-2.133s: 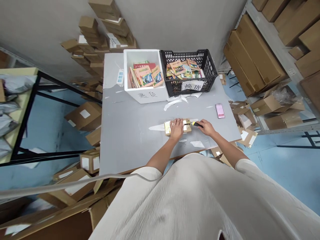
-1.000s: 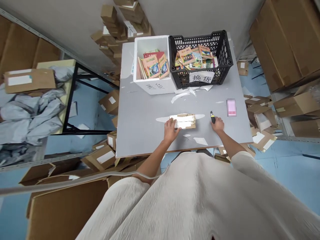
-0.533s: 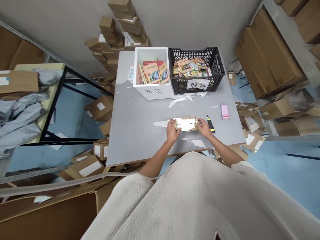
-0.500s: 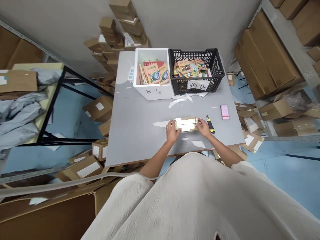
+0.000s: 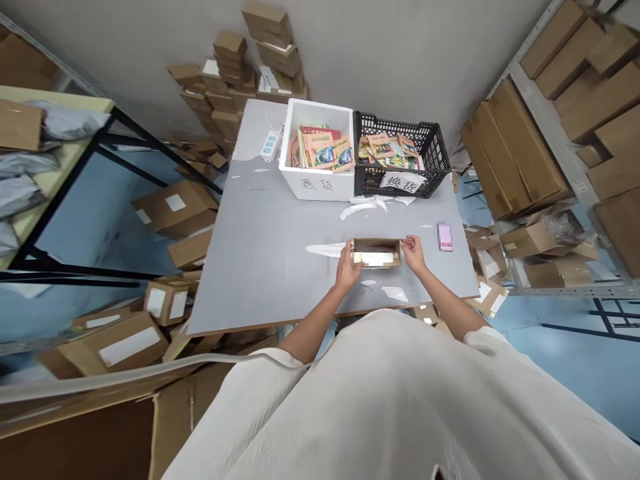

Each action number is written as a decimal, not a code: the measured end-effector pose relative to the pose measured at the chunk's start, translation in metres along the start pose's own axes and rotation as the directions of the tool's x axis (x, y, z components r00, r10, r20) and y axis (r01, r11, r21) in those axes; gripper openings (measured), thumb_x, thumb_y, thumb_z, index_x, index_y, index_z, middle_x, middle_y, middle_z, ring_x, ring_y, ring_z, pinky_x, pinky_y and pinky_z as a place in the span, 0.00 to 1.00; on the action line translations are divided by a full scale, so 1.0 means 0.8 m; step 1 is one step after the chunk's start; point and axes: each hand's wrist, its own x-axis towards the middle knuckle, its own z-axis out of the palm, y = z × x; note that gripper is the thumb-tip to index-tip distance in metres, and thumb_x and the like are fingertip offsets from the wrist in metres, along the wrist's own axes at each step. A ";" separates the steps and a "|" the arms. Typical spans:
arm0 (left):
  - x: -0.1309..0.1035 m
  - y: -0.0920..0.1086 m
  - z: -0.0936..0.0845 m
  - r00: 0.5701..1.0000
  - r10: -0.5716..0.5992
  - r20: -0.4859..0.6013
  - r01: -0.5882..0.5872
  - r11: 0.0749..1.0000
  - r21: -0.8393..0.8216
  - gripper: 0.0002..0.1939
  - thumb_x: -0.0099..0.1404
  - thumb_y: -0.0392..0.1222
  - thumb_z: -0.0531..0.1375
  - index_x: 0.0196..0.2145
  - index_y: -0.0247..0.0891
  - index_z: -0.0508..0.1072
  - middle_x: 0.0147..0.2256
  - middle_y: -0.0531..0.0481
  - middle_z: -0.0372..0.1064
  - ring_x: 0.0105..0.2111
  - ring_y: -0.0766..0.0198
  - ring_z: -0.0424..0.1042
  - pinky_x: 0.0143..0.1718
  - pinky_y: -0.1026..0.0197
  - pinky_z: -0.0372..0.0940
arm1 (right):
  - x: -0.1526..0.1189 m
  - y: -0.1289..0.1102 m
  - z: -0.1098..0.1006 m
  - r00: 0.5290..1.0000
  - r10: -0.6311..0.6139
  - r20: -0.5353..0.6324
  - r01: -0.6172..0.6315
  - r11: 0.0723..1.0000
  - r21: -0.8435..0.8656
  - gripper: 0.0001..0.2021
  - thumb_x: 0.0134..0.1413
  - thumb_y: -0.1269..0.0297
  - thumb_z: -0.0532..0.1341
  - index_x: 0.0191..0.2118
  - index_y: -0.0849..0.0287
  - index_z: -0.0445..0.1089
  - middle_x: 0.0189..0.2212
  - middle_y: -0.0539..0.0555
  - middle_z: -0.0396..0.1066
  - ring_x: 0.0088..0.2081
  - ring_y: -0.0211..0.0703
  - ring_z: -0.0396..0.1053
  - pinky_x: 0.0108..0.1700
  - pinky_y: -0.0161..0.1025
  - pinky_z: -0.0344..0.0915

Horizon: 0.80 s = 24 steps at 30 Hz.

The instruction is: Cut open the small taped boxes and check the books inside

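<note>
A small cardboard box [image 5: 376, 261] sits at the middle of the grey table [image 5: 260, 267] with its top open and its dark inside showing; a whitish strip lies along its near side. My left hand [image 5: 348, 268] grips the box's left end, thumb at the near corner. At the far right corner, the bent fingers of my right hand [image 5: 414, 255] hold the box's edge. White paper scraps [image 5: 395, 293] lie around the box.
A white foam box [image 5: 317, 185] and a black crate [image 5: 437, 160], both with booklets, stand at the table's back. A pink item [image 5: 445, 237] lies at the right, a power strip [image 5: 271, 146] back left. Cartons [image 5: 173, 208] crowd the floor and shelves.
The box's top has opened, uncovering its inside. My right hand has shifted slightly right along the box's end. The yellow-black cutter beside it is no longer visible. The view has turned slightly.
</note>
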 end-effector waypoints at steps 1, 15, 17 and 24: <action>0.000 -0.001 0.000 1.000 0.006 0.001 -0.006 1.000 -0.002 0.47 0.73 0.53 0.68 0.81 0.46 0.53 0.71 0.34 0.66 0.69 0.39 0.71 0.69 0.36 0.70 | 0.006 -0.003 0.000 1.000 0.001 0.003 -0.001 1.000 0.009 0.28 0.62 0.44 0.65 0.62 0.54 0.72 0.56 0.63 0.79 0.56 0.54 0.78 0.65 0.56 0.75; -0.006 0.053 -0.028 0.990 0.028 0.136 -0.075 0.931 0.357 0.28 0.77 0.47 0.58 0.72 0.44 0.70 0.64 0.37 0.76 0.72 0.41 0.66 0.76 0.35 0.53 | 0.056 -0.009 -0.009 0.922 -0.043 0.385 0.237 0.848 -0.473 0.26 0.79 0.44 0.54 0.63 0.54 0.80 0.67 0.63 0.76 0.71 0.59 0.69 0.77 0.59 0.62; -0.013 0.059 -0.034 0.988 0.037 0.148 -0.089 0.926 0.366 0.24 0.80 0.49 0.56 0.68 0.44 0.73 0.56 0.39 0.79 0.66 0.43 0.71 0.75 0.37 0.54 | 0.058 -0.006 -0.012 0.915 -0.051 0.400 0.246 0.856 -0.454 0.25 0.79 0.46 0.53 0.63 0.54 0.80 0.66 0.62 0.78 0.69 0.58 0.72 0.75 0.57 0.66; -0.021 0.053 -0.049 0.953 0.039 0.299 -0.163 0.901 0.403 0.29 0.71 0.46 0.65 0.68 0.47 0.74 0.66 0.38 0.73 0.71 0.41 0.67 0.74 0.36 0.57 | 0.052 0.006 -0.014 0.911 -0.011 0.413 0.227 0.849 -0.477 0.25 0.74 0.54 0.59 0.69 0.56 0.74 0.68 0.63 0.76 0.62 0.59 0.76 0.68 0.59 0.72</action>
